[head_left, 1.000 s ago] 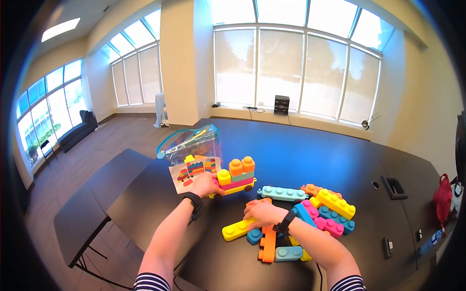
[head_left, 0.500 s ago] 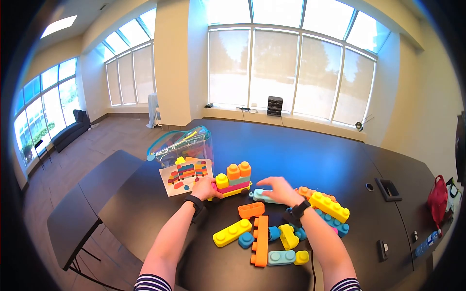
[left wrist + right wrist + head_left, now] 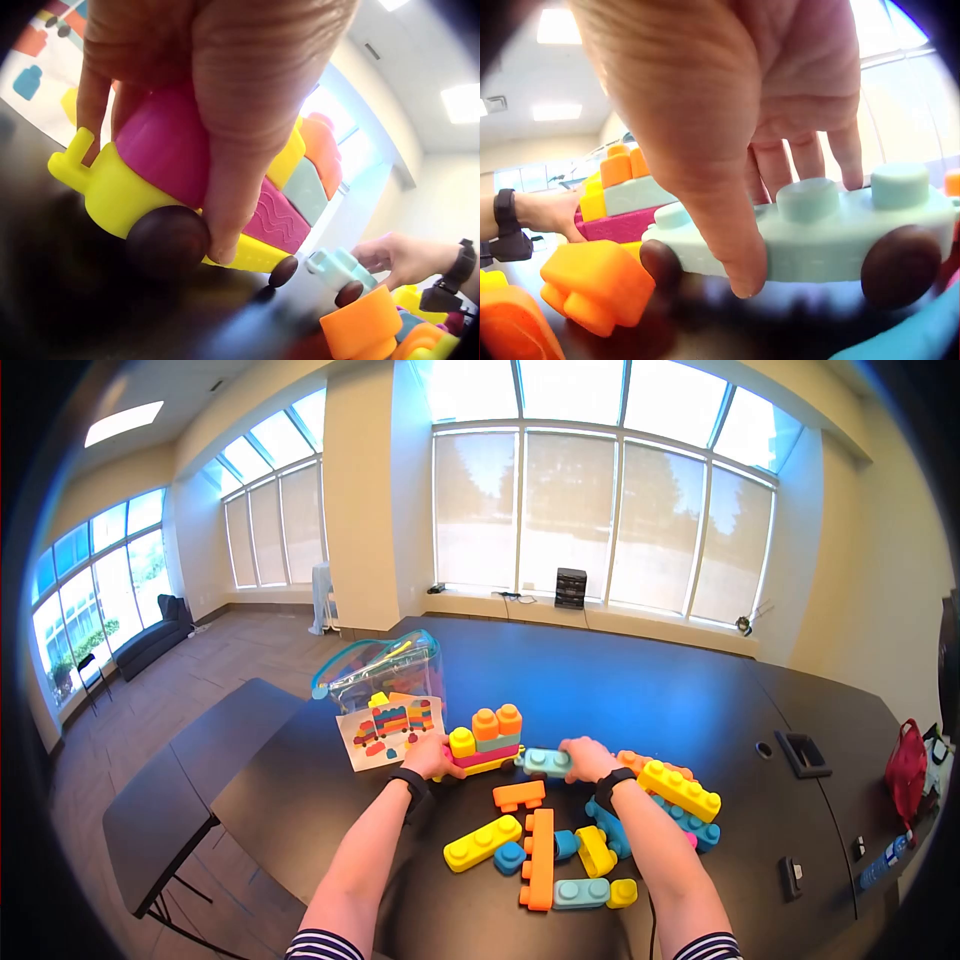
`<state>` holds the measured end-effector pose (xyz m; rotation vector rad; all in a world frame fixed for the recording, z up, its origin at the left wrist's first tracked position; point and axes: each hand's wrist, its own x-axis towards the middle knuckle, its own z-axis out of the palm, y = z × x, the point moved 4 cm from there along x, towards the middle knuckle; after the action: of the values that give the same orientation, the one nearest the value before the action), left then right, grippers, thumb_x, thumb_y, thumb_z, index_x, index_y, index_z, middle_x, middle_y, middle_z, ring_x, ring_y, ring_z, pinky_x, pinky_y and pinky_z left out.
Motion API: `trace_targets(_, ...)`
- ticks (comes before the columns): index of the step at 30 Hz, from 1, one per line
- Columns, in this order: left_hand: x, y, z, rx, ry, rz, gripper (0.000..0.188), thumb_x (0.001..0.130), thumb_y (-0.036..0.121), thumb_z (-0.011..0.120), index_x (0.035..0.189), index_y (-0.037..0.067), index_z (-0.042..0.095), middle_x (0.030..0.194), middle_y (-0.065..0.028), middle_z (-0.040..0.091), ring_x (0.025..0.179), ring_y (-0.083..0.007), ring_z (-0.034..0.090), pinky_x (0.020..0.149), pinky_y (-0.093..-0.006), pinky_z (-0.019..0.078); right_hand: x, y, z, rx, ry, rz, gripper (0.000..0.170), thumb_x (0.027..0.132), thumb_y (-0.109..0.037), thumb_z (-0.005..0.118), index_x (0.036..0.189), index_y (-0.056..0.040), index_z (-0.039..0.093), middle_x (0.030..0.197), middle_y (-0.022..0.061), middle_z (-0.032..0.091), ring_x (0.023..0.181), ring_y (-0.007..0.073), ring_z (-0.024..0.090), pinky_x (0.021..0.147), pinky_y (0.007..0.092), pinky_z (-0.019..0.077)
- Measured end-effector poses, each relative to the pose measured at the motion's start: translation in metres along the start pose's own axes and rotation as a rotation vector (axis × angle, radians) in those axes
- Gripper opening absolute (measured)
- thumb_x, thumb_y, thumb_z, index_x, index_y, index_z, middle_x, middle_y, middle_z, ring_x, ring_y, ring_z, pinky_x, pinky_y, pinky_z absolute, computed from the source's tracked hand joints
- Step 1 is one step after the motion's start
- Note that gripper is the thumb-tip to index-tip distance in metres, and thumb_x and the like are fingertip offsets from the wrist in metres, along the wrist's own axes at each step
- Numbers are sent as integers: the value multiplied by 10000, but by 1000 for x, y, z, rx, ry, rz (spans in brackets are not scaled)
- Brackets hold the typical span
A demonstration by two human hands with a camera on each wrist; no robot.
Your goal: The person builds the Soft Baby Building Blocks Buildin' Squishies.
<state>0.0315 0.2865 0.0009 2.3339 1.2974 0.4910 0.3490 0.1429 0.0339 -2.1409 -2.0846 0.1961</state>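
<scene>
My left hand [image 3: 428, 757] grips the rear of a wheeled yellow base [image 3: 127, 195] at a magenta block [image 3: 169, 142], thumb on the near side. Stacked ahead on that base are a magenta block, a yellow one, a light teal one and orange blocks [image 3: 497, 721]. My right hand [image 3: 590, 760] holds a light teal wheeled base [image 3: 817, 240] from above, its thumb on the near side and its other fingers on the far side. The teal base stands just right of the yellow one, their ends close together; whether they are joined I cannot tell.
A printed picture sheet [image 3: 365, 755] leans before a clear bag with teal trim [image 3: 425, 670]. Loose blocks lie nearer me: an orange piece [image 3: 518, 795], a long yellow block [image 3: 482, 843], a long orange one [image 3: 541, 865] and several others. More blocks, including a yellow one [image 3: 680, 790], are at the right.
My right hand left the orange piece, moved up to the teal base and took hold of it. The left hand still grips the yellow base.
</scene>
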Motion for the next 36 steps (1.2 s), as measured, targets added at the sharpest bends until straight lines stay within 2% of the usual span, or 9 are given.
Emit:
trace_targets(7,-22,8,-15,-74,-57,20,706,601,301,1017,1238,103,784,1136,-132,804,1103,-323,749,991,-412,570,-75,-27,-89,329,460,-199,608,729,-223,931,1264,-50,700,1188,179,745,1103,389,717,972,465,580)
trace_targets(10,-25,8,-17,-92,-75,23,699,611,276,1014,1248,104,781,1145,-125,808,1103,-315,752,998,-406,569,-125,-35,-119,422,502,-266,649,738,-247,954,1299,-31,709,1109,125,748,984,266,719,896,382,579)
trace_targets(13,-26,12,-19,-89,-80,16,695,608,264,1019,1241,100,784,1136,-123,810,1095,-311,754,1002,-405,568,-184,-52,-122,556,265,-367,624,761,-271,962,1291,-50,715,1046,61,713,908,155,637,831,324,538)
trace_targets(20,-27,6,-19,-147,-29,96,896,598,266,1034,1387,45,671,1276,-162,756,1222,-337,703,1062,-395,544,-300,-109,-36,367,-408,-431,607,876,-346,868,1382,-87,653,1197,137,723,1086,341,710,913,421,590)
trace_targets(24,-54,12,-46,-74,201,88,959,603,254,1035,1428,33,598,1327,-184,723,1279,-324,673,1079,-400,539,-313,-102,-9,278,-277,-393,633,895,-295,825,1441,-76,591,1250,148,689,1132,355,691,921,463,593)
trace_targets(25,-73,26,-56,-40,331,128,802,678,247,1001,1356,21,636,1241,-175,755,1181,-305,719,1010,-390,572,-314,-102,-5,263,-238,-382,634,899,-287,820,1449,-75,585,1264,143,683,1154,348,683,929,459,594)
trace_targets(28,-120,44,-59,-344,223,139,606,772,261,952,1261,19,688,1123,-165,781,1052,-295,758,930,-375,597,-319,-105,9,255,-109,-394,618,931,-270,792,1464,-51,569,1274,132,681,1193,323,670,952,441,593)
trace_targets(30,-181,90,-57,-425,-57,169,507,808,296,936,1188,33,728,1033,-143,788,953,-286,771,877,-368,604,-320,-110,16,263,-65,-403,611,948,-265,779,1470,-35,560,1282,132,680,1200,320,667,967,437,589)
trace_targets(36,-285,147,-8,-89,-249,416,701,753,505,955,1266,91,715,1150,-111,748,1111,-311,729,964,-404,584,-318,-122,30,199,16,-407,614,971,-295,778,1481,-36,557,1363,142,672,1228,326,665,988,444,590)
